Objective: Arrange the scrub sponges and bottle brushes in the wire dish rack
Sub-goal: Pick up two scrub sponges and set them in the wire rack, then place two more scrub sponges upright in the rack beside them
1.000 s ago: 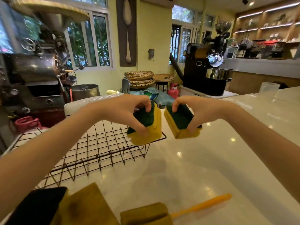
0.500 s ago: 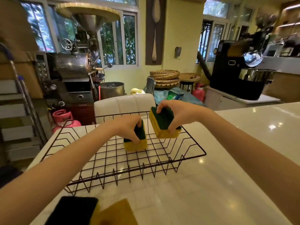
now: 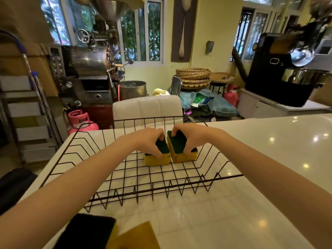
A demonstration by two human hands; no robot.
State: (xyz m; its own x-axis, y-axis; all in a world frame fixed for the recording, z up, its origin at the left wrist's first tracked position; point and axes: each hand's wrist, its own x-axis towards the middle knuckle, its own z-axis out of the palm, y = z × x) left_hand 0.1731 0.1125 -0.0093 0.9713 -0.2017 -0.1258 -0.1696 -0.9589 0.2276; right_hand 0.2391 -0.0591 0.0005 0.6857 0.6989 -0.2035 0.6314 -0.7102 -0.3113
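A black wire dish rack (image 3: 161,190) lies on the white counter. Inside it, toward the far right, two yellow scrub sponges with green tops stand side by side, almost touching. My left hand (image 3: 147,141) grips the left sponge (image 3: 158,158), thumb on its near face. My right hand (image 3: 190,136) grips the right sponge (image 3: 181,150), which tilts slightly. Both sponges rest on the rack's wire floor.
Near the bottom edge lie a dark-topped sponge (image 3: 86,230) and a yellow one (image 3: 136,236). A white padded chair back (image 3: 147,108) stands behind the counter. The glossy counter (image 3: 269,159) stretches right. Machines and a pink gas cylinder (image 3: 80,121) are beyond.
Both hands carried the sponges from the counter over the rack's edge and lowered them. The right sponge has come down next to the left one on the rack floor.
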